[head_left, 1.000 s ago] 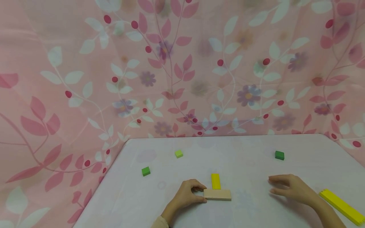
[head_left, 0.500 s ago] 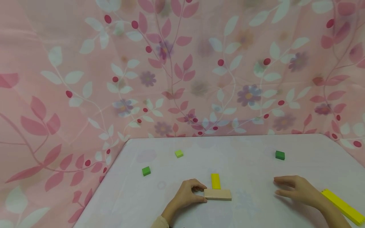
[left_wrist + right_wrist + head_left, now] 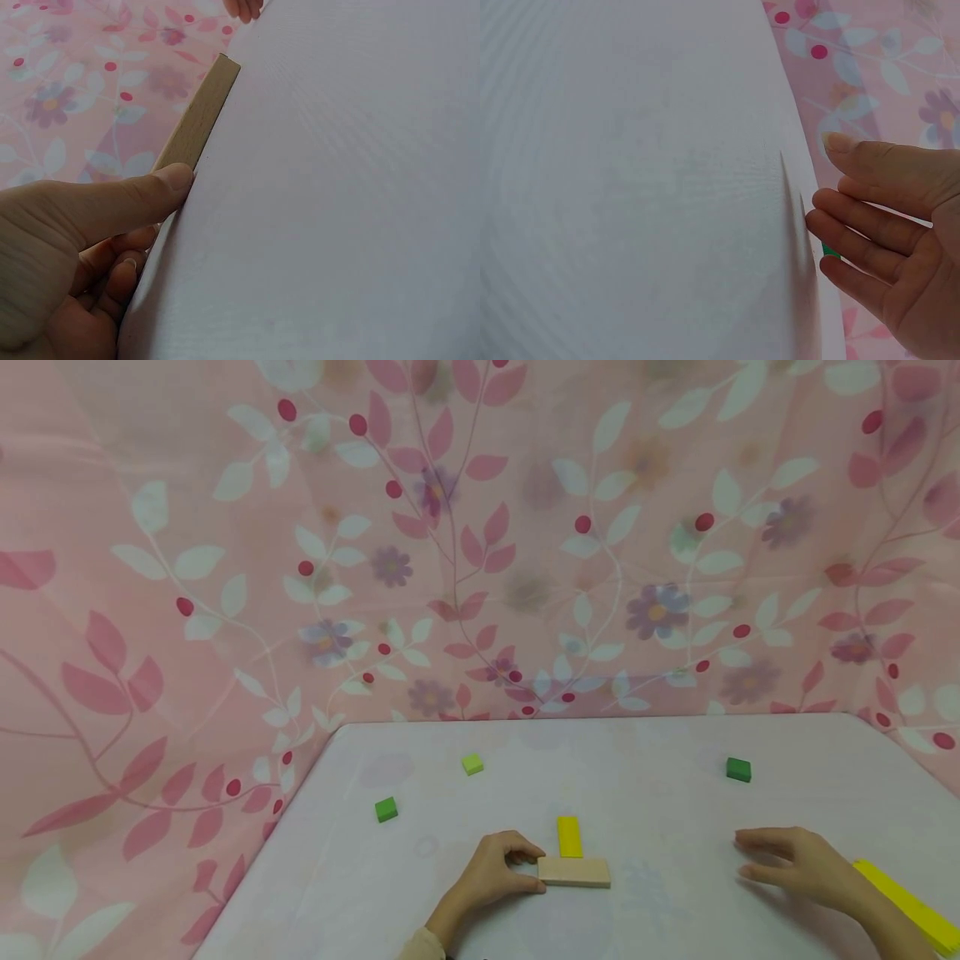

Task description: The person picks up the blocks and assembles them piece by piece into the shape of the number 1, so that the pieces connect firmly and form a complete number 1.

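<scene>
Fingers (image 3: 174, 178) of your left hand (image 3: 489, 870) pinch wooden block (image 3: 574, 873) by end; hold it square to short yellow block (image 3: 569, 837); right hand (image 3: 810, 867) relaxed, empty.

The left hand (image 3: 489, 874) pinches the left end of the wooden block (image 3: 574, 872), thumb nearest; the right hand (image 3: 806, 866) hovers well right of it, fingers loosely extended.

White table (image 3: 645, 793) — wooden block (image 3: 574, 872), yellow bars (image 3: 569, 837), green blocks (image 3: 738, 769) (three).
</scene>
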The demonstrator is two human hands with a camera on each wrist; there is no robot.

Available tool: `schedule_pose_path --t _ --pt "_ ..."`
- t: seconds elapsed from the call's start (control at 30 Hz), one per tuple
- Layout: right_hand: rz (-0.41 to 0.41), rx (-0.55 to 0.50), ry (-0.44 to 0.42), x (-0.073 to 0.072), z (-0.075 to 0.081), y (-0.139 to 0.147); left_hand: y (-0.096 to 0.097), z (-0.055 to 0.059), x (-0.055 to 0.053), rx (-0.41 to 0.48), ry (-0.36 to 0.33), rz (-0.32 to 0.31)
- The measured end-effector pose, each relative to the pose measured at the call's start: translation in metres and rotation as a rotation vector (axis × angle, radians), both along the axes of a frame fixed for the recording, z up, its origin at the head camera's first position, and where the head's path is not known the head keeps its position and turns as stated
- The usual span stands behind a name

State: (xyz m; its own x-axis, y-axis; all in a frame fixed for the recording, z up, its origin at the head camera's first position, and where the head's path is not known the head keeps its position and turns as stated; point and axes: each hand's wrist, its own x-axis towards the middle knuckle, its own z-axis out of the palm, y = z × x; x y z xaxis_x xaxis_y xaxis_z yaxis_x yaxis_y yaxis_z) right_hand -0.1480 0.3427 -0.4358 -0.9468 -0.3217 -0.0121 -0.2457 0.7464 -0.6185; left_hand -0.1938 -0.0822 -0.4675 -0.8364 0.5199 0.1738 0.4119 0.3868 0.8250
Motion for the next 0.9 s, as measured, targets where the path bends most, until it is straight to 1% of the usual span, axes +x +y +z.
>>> schedule_pose_path --t 0.2,0.37,0.47,0.7,0.9 --pt "-0.021 0.006 -0.038 0.001 0.001 0.001 0.0 0.0 0.0 0.008 -0.016 0.001" --pt "-0.018 0.002 -0.015 0.004 0.001 0.002 0.0 0.0 0.0 0.01 -0.026 0.005" --pt "-0.025 0.005 -0.022 0.005 0.001 0.004 0.0 0.001 0.0 0.013 -0.022 0.005" --pt "-0.072 0.037 -0.074 0.006 0.001 0.009 0.0 0.0 0.001 0.022 -0.009 0.001" --pt "-0.075 0.032 -0.067 0.009 -0.001 0.015 0.0 0.001 0.001 0.015 -0.017 0.004"
